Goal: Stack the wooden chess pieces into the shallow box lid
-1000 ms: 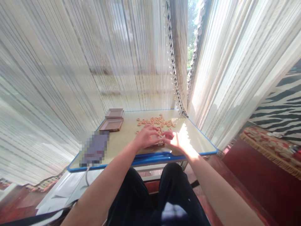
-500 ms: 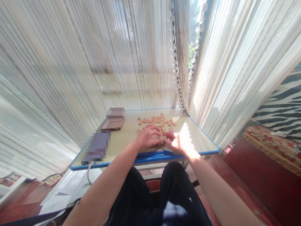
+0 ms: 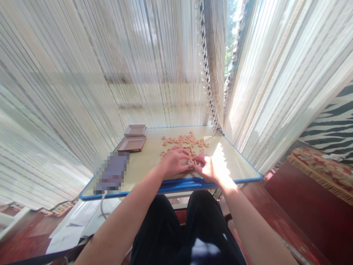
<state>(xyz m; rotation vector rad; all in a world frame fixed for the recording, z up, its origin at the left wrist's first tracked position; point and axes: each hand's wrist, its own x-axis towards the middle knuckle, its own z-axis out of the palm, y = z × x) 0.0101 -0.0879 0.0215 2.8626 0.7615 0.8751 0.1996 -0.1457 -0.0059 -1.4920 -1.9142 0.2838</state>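
Observation:
My left hand (image 3: 174,162) and my right hand (image 3: 208,167) meet over a small brown board (image 3: 187,151) near the front edge of the blue-rimmed table (image 3: 176,184). The fingertips of both hands pinch around one small round wooden piece (image 3: 190,162) between them. Several more round pieces (image 3: 185,140) lie scattered just beyond the hands. Most of the board is hidden under my hands.
Two brown shallow trays (image 3: 133,137) sit at the table's back left. A blurred flat object (image 3: 111,173) lies at the front left. Sheer curtains (image 3: 110,66) hang close around the table. A zebra-patterned seat (image 3: 328,129) stands at the right. My dark-trousered legs (image 3: 182,228) are below.
Both hands have stayed over the board, drawing slightly closer together around the piece. The view has shifted a little.

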